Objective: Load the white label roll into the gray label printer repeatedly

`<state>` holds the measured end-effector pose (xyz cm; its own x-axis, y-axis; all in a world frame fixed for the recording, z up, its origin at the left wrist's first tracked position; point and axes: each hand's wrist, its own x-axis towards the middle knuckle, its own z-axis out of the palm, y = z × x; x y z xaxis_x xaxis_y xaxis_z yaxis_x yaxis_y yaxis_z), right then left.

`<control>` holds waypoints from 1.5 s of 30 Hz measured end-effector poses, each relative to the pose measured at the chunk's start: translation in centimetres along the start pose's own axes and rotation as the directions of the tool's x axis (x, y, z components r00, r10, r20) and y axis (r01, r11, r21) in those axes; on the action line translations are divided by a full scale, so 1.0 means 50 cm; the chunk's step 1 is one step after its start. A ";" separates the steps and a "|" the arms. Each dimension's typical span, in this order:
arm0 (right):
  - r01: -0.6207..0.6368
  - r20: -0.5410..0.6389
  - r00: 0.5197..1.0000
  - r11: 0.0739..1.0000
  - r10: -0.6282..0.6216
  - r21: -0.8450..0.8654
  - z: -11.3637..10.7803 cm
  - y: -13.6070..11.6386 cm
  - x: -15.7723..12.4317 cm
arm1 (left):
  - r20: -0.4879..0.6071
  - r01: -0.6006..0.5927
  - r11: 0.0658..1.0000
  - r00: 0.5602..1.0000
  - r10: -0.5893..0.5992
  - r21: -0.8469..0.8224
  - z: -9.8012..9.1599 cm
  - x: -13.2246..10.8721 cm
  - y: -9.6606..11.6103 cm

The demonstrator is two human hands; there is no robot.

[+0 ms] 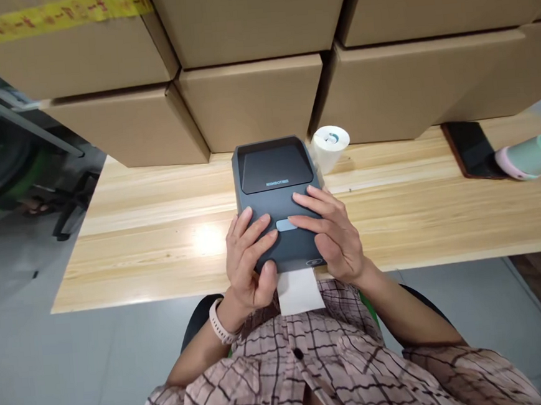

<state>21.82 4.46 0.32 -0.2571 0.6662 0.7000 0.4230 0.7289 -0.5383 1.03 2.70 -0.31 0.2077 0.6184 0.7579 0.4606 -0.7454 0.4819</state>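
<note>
A dark grey label printer (pixel 277 205) with a glossy black window sits at the table's front edge, between my hands. White label paper (pixel 300 292) hangs from its front. My left hand (pixel 251 254) grips the printer's left front part, fingers bent over the lid and thumb at the front corner. On the other side, my right hand (pixel 333 232) holds the right edge, its fingers spread across the lid. One right fingertip touches the light blue button (pixel 285 225). Behind the printer's right side stands a white label roll (pixel 330 145).
Stacked cardboard boxes (pixel 253 98) line the back of the wooden table (pixel 161 236). To the right lie a black phone (pixel 472 149) and a mint-green cup (pixel 532 157) on its side. A chair base (pixel 71 205) stands on the floor at left.
</note>
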 end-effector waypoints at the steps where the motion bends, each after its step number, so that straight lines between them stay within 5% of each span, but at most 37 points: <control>1: -0.005 0.002 1.000 1.000 0.005 0.004 0.002 0.000 -0.001 | -0.006 0.021 1.000 1.000 -0.021 0.005 -0.001 -0.005 0.002; 4: -0.013 -0.009 1.000 1.000 0.014 0.013 0.005 -0.001 0.000 | -0.220 0.118 0.992 0.970 -0.108 0.035 -0.007 -0.037 0.016; 6: -0.022 -0.040 0.999 0.999 0.023 0.030 0.006 -0.004 0.002 | -0.441 0.198 0.980 0.876 -0.194 -0.037 -0.014 -0.069 0.035; 7: -0.024 -0.053 0.998 0.999 0.026 0.040 0.007 -0.006 0.002 | -0.460 0.247 0.959 0.842 -0.282 -0.136 -0.018 -0.083 0.047; 9: -0.033 -0.069 0.997 0.998 0.037 0.049 0.008 -0.009 0.003 | -0.105 0.481 0.782 0.823 -0.559 -0.395 -0.026 -0.101 0.072; 10: -0.042 -0.070 0.997 0.998 0.045 0.047 0.009 -0.011 0.003 | 0.196 0.643 0.610 0.746 -0.637 -0.464 -0.030 -0.102 0.084; 12: -0.062 -0.063 0.996 0.998 0.064 0.034 0.009 -0.013 0.003 | 0.653 0.876 0.270 0.479 -0.587 -0.400 -0.034 -0.093 0.103; 13: -0.071 -0.059 0.996 0.997 0.072 0.024 0.009 -0.013 0.002 | 0.744 0.924 0.171 0.378 -0.551 -0.342 -0.035 -0.085 0.109; 14: -0.077 -0.055 0.995 0.997 0.077 0.014 0.008 -0.012 0.002 | 0.768 0.942 0.142 0.331 -0.548 -0.305 -0.036 -0.076 0.113; 15: -0.076 -0.052 0.996 0.997 0.076 0.004 0.007 -0.011 0.002 | 0.746 0.940 0.184 0.340 -0.573 -0.287 -0.036 -0.068 0.115; 18: -0.050 -0.013 0.999 0.999 0.049 -0.023 -0.002 -0.009 0.002 | 0.616 0.842 0.503 0.503 -0.606 -0.193 -0.041 -0.057 0.108; 20: -0.009 0.051 0.999 0.997 0.013 -0.079 -0.016 -0.011 0.006 | 0.609 0.759 0.638 0.569 -0.552 -0.131 -0.047 -0.062 0.101; 23: 0.066 0.176 0.984 0.970 -0.024 -0.234 -0.041 -0.023 0.027 | 0.571 0.678 0.712 0.663 -0.485 -0.183 -0.058 -0.077 0.092; 26: 0.142 0.285 0.957 0.943 -0.053 -0.301 -0.057 -0.036 0.059 | 0.260 0.589 0.752 0.807 -0.530 -0.295 -0.061 -0.088 0.084; 29: 0.162 0.329 0.942 0.952 -0.070 -0.261 -0.054 -0.036 0.071 | -0.148 0.545 0.784 0.785 -0.602 -0.297 -0.049 -0.086 0.074; 31: 0.110 0.275 0.960 0.972 -0.049 -0.209 -0.045 -0.029 0.056 | -0.282 0.528 0.805 0.756 -0.591 -0.271 -0.038 -0.080 0.066; 38: 0.034 0.054 0.998 0.998 -0.032 -0.043 -0.040 -0.002 0.008 | -0.044 0.411 0.865 0.896 -0.441 -0.288 -0.042 0.008 0.021; 45: 0.208 -0.148 0.964 0.974 -0.220 -0.095 -0.041 0.027 0.186 | -0.142 0.360 0.879 0.897 -0.418 -0.312 -0.018 0.150 -0.141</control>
<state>21.79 11.32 7.08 -0.2128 0.4585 0.8628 0.4406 0.8332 -0.3341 -1.43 12.35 2.37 -0.1283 0.8312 0.5410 0.2108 -0.5102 0.8338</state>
